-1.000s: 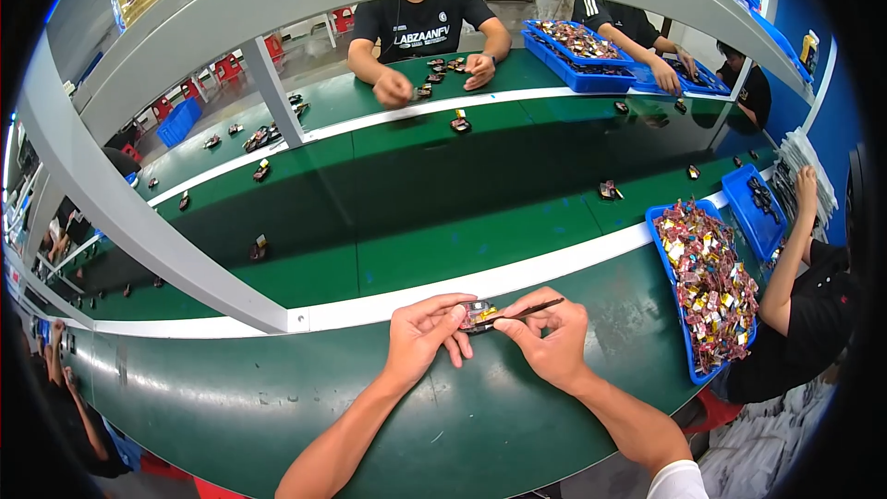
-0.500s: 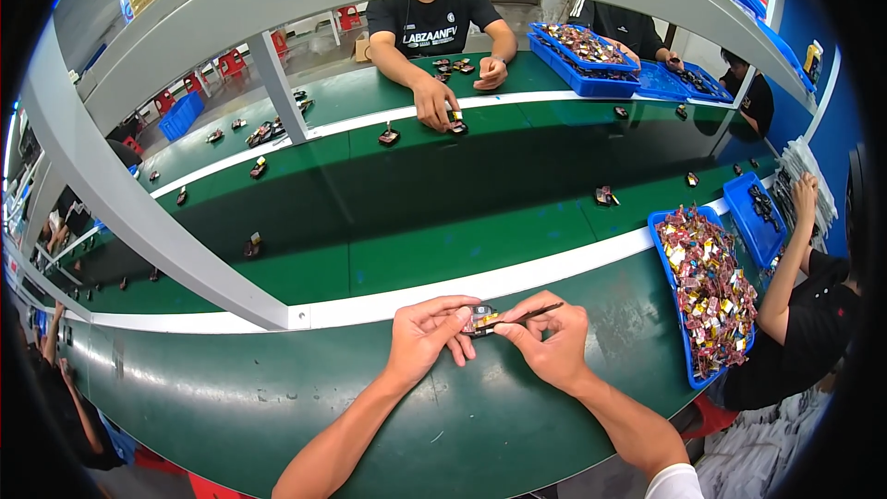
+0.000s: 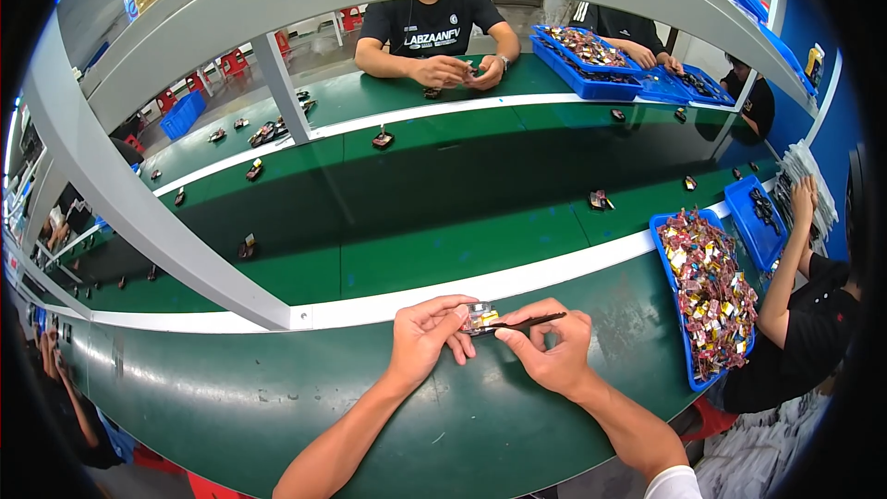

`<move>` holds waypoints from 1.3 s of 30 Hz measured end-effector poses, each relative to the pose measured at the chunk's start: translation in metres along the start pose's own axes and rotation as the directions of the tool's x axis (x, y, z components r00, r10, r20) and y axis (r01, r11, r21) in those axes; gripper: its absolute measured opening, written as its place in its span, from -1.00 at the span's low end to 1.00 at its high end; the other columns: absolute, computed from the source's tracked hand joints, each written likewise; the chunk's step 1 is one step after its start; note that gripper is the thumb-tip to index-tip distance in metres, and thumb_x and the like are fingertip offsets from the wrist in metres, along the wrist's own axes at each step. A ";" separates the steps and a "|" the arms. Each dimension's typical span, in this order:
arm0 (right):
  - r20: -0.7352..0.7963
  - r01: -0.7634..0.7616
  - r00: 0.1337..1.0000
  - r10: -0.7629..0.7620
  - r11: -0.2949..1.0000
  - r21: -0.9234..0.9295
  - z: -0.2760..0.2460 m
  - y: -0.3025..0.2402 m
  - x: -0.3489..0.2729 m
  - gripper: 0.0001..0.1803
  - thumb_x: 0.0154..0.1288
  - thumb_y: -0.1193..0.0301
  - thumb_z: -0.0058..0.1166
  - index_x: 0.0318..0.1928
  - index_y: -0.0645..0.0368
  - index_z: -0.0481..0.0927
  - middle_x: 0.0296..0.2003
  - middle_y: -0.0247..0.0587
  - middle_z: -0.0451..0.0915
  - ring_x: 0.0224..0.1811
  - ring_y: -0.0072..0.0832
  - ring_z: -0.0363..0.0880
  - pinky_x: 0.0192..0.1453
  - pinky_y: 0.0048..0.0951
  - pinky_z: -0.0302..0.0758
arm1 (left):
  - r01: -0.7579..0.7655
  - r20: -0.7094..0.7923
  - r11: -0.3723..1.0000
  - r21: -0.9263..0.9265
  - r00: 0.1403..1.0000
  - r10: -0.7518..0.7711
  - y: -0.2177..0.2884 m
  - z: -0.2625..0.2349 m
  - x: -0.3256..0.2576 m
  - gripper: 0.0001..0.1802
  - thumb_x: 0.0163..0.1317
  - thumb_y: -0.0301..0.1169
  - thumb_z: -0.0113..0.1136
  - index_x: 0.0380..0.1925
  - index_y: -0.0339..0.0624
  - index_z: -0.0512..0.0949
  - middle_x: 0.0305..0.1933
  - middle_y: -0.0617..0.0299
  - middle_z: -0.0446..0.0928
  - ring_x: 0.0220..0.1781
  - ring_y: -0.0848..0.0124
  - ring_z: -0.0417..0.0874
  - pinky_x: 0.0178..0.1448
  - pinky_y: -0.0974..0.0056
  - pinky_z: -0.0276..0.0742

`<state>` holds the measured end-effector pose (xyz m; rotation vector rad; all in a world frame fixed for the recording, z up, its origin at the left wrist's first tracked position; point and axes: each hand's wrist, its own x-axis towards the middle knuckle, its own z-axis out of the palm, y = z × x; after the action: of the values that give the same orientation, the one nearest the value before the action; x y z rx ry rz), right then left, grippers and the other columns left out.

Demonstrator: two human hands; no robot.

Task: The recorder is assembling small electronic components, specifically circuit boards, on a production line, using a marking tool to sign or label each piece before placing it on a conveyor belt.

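My left hand (image 3: pixel 428 340) grips a small black-edged electronic assembly (image 3: pixel 479 318) between thumb and fingers, just above the near green bench. A yellow-and-silver part shows in the middle of this assembly. Pinched in my right hand (image 3: pixel 552 351) is a pair of dark tweezers (image 3: pixel 534 321), slanting down to the left. Their tip meets the lower right part of the assembly, and my right fingertips are close beside it. What the tip touches exactly is too small to make out.
Beyond a white rail runs a green conveyor belt (image 3: pixel 443 249) with scattered small assemblies (image 3: pixel 601 200). A blue tray (image 3: pixel 691 379) heaped with small reddish parts stands right of my hands. A grey metal post (image 3: pixel 268 303) rises at left. Co-workers sit opposite and at right.
The tweezers have tilted slightly in my right hand; the left hand barely moves. Assemblies on the belt have shifted a little left. The co-worker opposite has drawn both hands back from the belt.
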<state>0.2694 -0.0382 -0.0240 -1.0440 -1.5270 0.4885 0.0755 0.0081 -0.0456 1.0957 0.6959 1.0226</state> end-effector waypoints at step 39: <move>0.061 0.331 0.943 -0.326 0.921 -0.204 0.005 0.007 -0.005 -0.79 -0.04 0.65 0.38 -0.38 0.09 0.72 -0.40 -0.38 0.78 -0.71 -0.61 0.48 -0.60 -0.56 0.21 | -0.021 -0.010 0.993 0.115 1.000 0.023 -0.004 0.005 -0.003 -0.63 0.39 -0.59 0.16 0.18 -0.48 0.51 -0.36 0.04 0.67 -0.44 0.41 0.68 -0.49 0.38 0.63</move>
<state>0.2664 -0.0374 -0.0333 -0.9167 -1.7644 0.1046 0.0799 0.0027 -0.0482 1.2003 0.7612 1.0186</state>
